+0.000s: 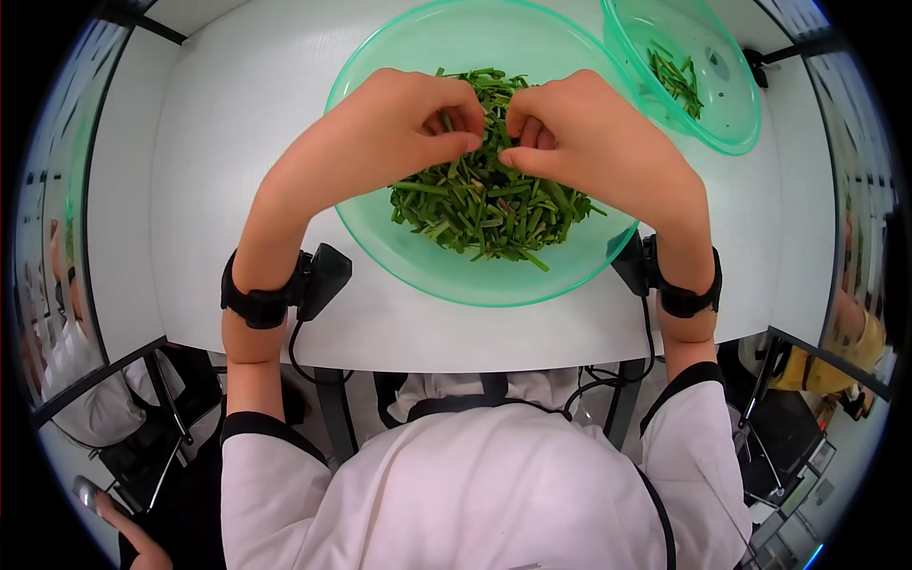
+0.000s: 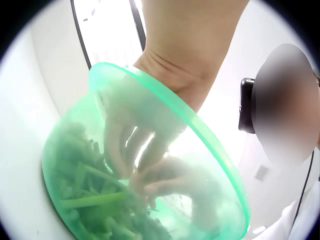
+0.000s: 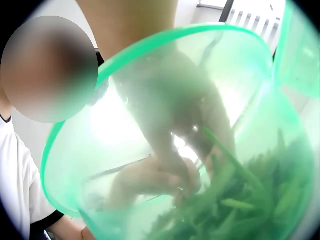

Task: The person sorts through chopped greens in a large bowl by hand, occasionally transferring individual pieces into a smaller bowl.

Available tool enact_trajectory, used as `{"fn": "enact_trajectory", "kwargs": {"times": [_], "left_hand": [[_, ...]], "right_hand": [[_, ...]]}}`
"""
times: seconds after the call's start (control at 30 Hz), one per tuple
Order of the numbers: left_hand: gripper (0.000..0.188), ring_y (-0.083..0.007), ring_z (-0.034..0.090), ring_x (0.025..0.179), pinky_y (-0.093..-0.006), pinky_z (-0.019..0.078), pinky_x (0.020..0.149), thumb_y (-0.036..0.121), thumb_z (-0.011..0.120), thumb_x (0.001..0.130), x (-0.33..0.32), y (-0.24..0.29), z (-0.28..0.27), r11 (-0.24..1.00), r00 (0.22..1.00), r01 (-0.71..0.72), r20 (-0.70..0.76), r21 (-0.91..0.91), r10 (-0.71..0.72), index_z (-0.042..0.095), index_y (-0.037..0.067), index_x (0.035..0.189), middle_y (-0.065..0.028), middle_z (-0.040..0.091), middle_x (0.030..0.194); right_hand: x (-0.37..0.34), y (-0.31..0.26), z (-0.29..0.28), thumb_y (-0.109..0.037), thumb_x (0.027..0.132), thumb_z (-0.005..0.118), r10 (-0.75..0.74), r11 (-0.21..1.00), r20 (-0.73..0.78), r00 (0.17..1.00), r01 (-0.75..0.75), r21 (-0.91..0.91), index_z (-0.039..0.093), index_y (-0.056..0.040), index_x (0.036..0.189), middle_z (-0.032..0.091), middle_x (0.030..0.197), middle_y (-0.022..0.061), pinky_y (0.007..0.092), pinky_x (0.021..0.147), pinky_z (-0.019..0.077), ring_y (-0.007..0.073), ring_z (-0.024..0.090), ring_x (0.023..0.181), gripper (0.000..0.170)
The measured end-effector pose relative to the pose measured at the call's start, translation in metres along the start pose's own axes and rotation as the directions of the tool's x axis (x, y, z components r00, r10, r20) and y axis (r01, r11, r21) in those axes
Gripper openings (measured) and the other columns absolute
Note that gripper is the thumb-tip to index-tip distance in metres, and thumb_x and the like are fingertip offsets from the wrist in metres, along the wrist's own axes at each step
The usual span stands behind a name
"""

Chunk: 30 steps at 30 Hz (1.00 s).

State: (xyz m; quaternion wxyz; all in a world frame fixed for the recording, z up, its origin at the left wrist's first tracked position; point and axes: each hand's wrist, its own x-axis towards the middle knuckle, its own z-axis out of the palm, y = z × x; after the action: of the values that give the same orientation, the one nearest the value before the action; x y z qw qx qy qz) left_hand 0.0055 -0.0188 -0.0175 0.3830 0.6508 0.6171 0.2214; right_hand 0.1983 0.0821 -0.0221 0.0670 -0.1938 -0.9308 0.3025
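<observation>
Both hands are over cut green stems (image 1: 494,214) heaped in a large translucent green bowl (image 1: 408,271). The left hand (image 1: 418,119) comes in from the left with curled fingers, its thumb near the index fingertip. Opposite it, the right hand (image 1: 570,123) has curled fingers and its thumb towards the left thumb, a small gap between them. Through the bowl wall (image 2: 200,135) in the left wrist view, the fingers look blurred close to the stems (image 2: 95,200). The right wrist view also shows them through the bowl (image 3: 120,150). Whether either hand pinches a stem is unclear.
A second green bowl (image 1: 741,123) with a few stems (image 1: 676,81) stands at the back right, by the large bowl's rim. Both stand on a white table (image 1: 237,123) with side panels. Black wrist cameras (image 1: 323,282) hang near the table's front edge.
</observation>
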Motion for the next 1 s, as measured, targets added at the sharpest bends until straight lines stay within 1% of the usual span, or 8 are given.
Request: {"fn": "enact_trajectory", "kwargs": {"times": [0.1,0.2,0.5,0.77,0.87,0.93,0.97,1.0], "left_hand": [[0.016,-0.0135,0.060,0.070,-0.0268,0.0497,0.067,0.003,0.068,0.084,0.000,0.005,0.007,0.995,1.000,0.031,0.009,-0.090,-0.030,0.063,-0.001,0.099,-0.0068,0.064,0.081],[0.019,-0.0164,0.058,0.068,-0.0291,0.0483,0.064,0.001,0.070,0.080,0.003,-0.001,0.016,0.994,0.991,-0.109,-0.070,0.023,0.111,0.064,0.000,0.098,-0.0070,0.061,0.078],[0.012,-0.0244,0.058,0.067,-0.0339,0.0484,0.063,0.002,0.068,0.082,0.007,-0.010,0.020,0.955,0.962,-0.245,-0.083,0.168,0.261,0.061,0.000,0.091,-0.0105,0.060,0.078],[0.011,-0.0140,0.061,0.066,-0.0281,0.0497,0.064,0.004,0.061,0.092,0.001,-0.008,0.003,0.990,0.984,-0.115,-0.124,0.083,0.125,0.059,-0.001,0.101,-0.0077,0.064,0.077],[0.015,-0.0124,0.059,0.066,-0.0273,0.0498,0.064,0.003,0.057,0.093,0.001,-0.005,-0.002,0.999,0.995,-0.032,-0.092,-0.032,0.029,0.059,0.000,0.108,-0.0059,0.064,0.077],[0.018,-0.0116,0.059,0.066,-0.0268,0.0499,0.064,0.002,0.055,0.094,-0.001,0.000,-0.004,1.000,0.996,-0.030,-0.083,0.000,0.029,0.059,0.000,0.111,-0.0054,0.063,0.076],[0.020,-0.0112,0.059,0.066,-0.0266,0.0500,0.064,0.002,0.054,0.094,-0.002,0.002,-0.005,0.999,0.996,-0.028,-0.079,0.015,0.029,0.059,0.000,0.113,-0.0051,0.063,0.076],[0.021,-0.0108,0.059,0.066,-0.0264,0.0501,0.064,0.002,0.053,0.094,-0.002,0.001,-0.005,0.999,0.997,-0.038,-0.071,0.024,0.039,0.059,0.000,0.114,-0.0049,0.063,0.076]], "right_hand": [[0.001,0.000,0.004,-0.014,0.075,0.078,-0.023,0.998,0.016,1.000,0.024,-0.057,0.062,0.0036,0.085,0.063,0.071,0.0137,0.0359,0.062,0.0493,0.0273,0.061,0.065,0.026],[0.002,-0.001,0.010,-0.018,0.074,0.079,-0.066,0.993,-0.008,0.998,0.065,-0.102,0.062,0.0018,0.085,0.062,0.072,0.0138,0.0383,0.063,0.0487,0.0297,0.060,0.067,0.028],[0.004,0.003,0.014,-0.013,0.075,0.076,-0.099,0.987,-0.014,0.995,0.097,-0.129,0.063,-0.0002,0.084,0.062,0.071,0.0135,0.0378,0.062,0.0487,0.0292,0.061,0.067,0.021],[0.009,0.016,-0.004,-0.003,0.078,0.069,-0.140,0.990,0.033,0.990,0.141,-0.012,0.063,0.0035,0.086,0.065,0.068,0.0119,0.0300,0.059,0.0509,0.0226,0.064,0.061,0.012],[0.009,0.010,-0.014,-0.006,0.075,0.065,-0.025,0.994,0.102,0.994,0.014,0.106,0.065,0.0042,0.082,0.062,0.070,0.0168,0.0365,0.061,0.0490,0.0287,0.060,0.065,0.013],[0.008,0.011,-0.018,-0.006,0.074,0.065,-0.020,0.986,0.093,0.995,0.004,0.169,0.064,0.0048,0.082,0.062,0.068,0.0158,0.0338,0.059,0.0482,0.0258,0.059,0.062,0.013],[0.008,0.015,-0.020,-0.003,0.081,0.066,-0.101,0.992,0.099,0.990,0.093,0.082,0.063,0.0019,0.088,0.064,0.067,0.0089,0.0271,0.058,0.0508,0.0156,0.065,0.061,0.010],[0.008,0.015,-0.022,-0.003,0.081,0.066,-0.096,0.993,0.112,0.989,0.088,0.074,0.062,0.0018,0.088,0.064,0.067,0.0087,0.0266,0.059,0.0508,0.0152,0.065,0.061,0.010]]}}
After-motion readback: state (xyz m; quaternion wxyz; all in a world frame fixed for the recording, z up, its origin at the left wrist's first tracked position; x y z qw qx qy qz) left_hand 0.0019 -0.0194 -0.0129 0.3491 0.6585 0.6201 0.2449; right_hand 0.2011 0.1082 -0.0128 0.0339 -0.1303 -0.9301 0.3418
